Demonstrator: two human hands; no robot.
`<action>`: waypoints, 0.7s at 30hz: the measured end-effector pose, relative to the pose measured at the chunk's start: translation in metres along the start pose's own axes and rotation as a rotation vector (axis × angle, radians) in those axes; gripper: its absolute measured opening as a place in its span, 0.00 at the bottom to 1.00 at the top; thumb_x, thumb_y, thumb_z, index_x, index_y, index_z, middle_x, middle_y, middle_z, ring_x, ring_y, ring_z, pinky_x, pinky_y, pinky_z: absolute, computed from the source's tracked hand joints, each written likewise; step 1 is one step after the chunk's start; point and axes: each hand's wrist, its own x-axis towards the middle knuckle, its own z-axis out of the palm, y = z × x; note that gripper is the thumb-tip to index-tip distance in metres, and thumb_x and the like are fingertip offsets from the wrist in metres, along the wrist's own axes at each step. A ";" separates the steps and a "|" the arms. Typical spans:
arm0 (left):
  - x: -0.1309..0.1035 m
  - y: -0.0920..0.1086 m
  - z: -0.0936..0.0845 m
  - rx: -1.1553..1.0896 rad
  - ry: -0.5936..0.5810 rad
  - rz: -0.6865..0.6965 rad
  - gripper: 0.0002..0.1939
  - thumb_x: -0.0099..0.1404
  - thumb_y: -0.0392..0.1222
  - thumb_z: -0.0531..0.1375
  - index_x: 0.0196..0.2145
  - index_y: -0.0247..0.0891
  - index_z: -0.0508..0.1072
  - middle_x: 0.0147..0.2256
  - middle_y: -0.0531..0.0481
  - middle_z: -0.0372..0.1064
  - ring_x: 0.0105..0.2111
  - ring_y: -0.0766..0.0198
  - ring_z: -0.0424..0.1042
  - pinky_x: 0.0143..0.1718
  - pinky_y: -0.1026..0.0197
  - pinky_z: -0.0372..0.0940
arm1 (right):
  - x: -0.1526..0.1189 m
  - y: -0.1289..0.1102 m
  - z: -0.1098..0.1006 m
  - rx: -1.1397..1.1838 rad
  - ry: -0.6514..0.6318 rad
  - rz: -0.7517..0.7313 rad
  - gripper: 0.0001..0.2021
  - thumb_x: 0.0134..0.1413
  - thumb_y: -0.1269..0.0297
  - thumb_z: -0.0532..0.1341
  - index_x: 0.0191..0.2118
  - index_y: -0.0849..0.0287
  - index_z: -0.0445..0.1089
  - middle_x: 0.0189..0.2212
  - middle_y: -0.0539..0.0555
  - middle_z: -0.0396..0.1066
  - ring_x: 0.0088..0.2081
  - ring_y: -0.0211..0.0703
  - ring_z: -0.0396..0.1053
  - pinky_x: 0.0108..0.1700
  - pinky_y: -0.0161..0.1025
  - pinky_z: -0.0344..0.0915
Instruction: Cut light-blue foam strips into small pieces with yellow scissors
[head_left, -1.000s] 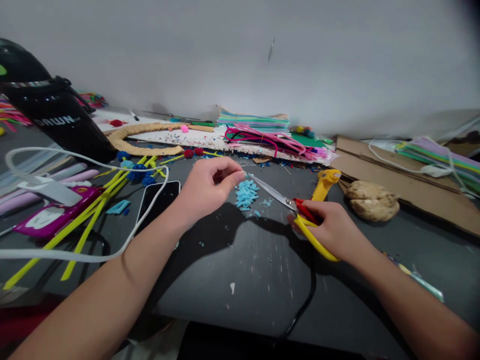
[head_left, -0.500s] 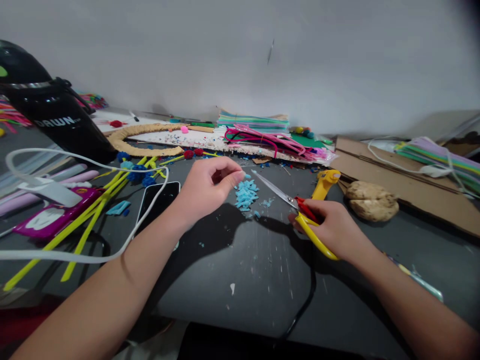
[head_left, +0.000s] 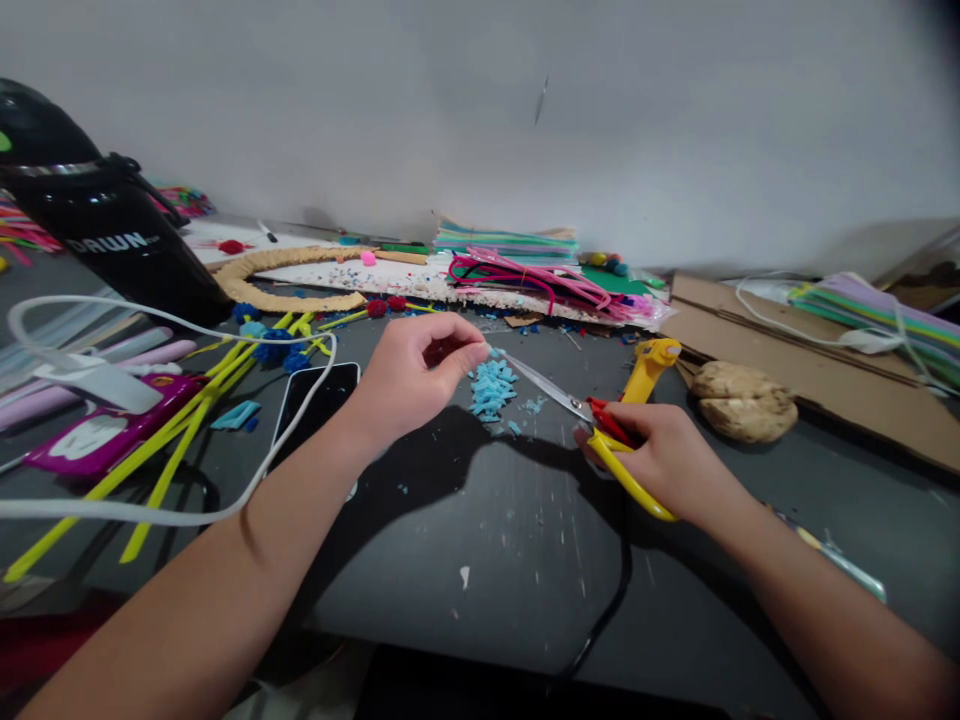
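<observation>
My left hand [head_left: 427, 370] is closed in a pinch above a small heap of light-blue snippets [head_left: 492, 388]. A bit of a light-blue strip [head_left: 493, 352] shows at its fingertips; the rest is hidden in the fingers. In my right hand [head_left: 660, 450] are scissors [head_left: 628, 475] with yellow and red handles, their blades pointing left to the strip by my left fingertips. A few loose blue crumbs lie on the dark table beside the heap.
A yellow glue gun [head_left: 649, 368] and a lumpy tan object [head_left: 742, 402] stand beyond my right hand, before cardboard [head_left: 810, 370]. Leftward are a phone [head_left: 319, 390], a white cable [head_left: 300, 425], yellow strips [head_left: 180, 430] and a black bottle [head_left: 127, 220]. Pink pipe cleaners [head_left: 525, 280] lie behind.
The scissors have shifted slightly left, bringing the blade tips closer to the strip at my left fingertips. My left hand has stayed nearly still.
</observation>
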 end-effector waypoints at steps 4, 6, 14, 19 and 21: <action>0.000 0.001 0.000 0.008 -0.002 -0.003 0.06 0.62 0.40 0.62 0.31 0.35 0.75 0.26 0.51 0.72 0.24 0.69 0.66 0.24 0.66 0.61 | 0.000 -0.002 -0.002 -0.002 0.025 0.028 0.10 0.49 0.61 0.62 0.23 0.59 0.64 0.21 0.48 0.57 0.25 0.37 0.54 0.26 0.35 0.53; 0.000 0.001 0.000 0.009 -0.002 -0.001 0.06 0.62 0.41 0.62 0.31 0.35 0.75 0.26 0.51 0.72 0.23 0.69 0.65 0.23 0.66 0.60 | -0.001 -0.004 -0.004 0.010 0.024 0.046 0.11 0.50 0.59 0.62 0.23 0.59 0.65 0.21 0.48 0.58 0.25 0.38 0.55 0.26 0.35 0.53; 0.000 0.000 0.000 0.010 -0.001 -0.010 0.07 0.62 0.42 0.63 0.30 0.35 0.75 0.24 0.51 0.71 0.22 0.69 0.65 0.23 0.66 0.59 | -0.001 -0.007 -0.005 0.036 -0.012 0.051 0.11 0.50 0.59 0.63 0.23 0.59 0.65 0.21 0.48 0.58 0.25 0.37 0.54 0.25 0.36 0.52; 0.000 -0.001 0.001 -0.003 0.001 -0.014 0.06 0.62 0.41 0.63 0.30 0.35 0.75 0.24 0.52 0.71 0.22 0.70 0.64 0.23 0.66 0.59 | -0.001 -0.007 -0.004 0.039 -0.029 0.056 0.11 0.49 0.60 0.62 0.23 0.59 0.63 0.21 0.47 0.56 0.25 0.37 0.52 0.25 0.36 0.51; 0.000 -0.001 0.001 -0.009 0.000 -0.019 0.06 0.62 0.40 0.63 0.31 0.35 0.75 0.24 0.52 0.71 0.22 0.70 0.64 0.22 0.66 0.59 | -0.001 -0.006 -0.004 0.030 -0.028 0.051 0.11 0.49 0.60 0.62 0.23 0.59 0.63 0.21 0.48 0.56 0.25 0.37 0.52 0.26 0.36 0.51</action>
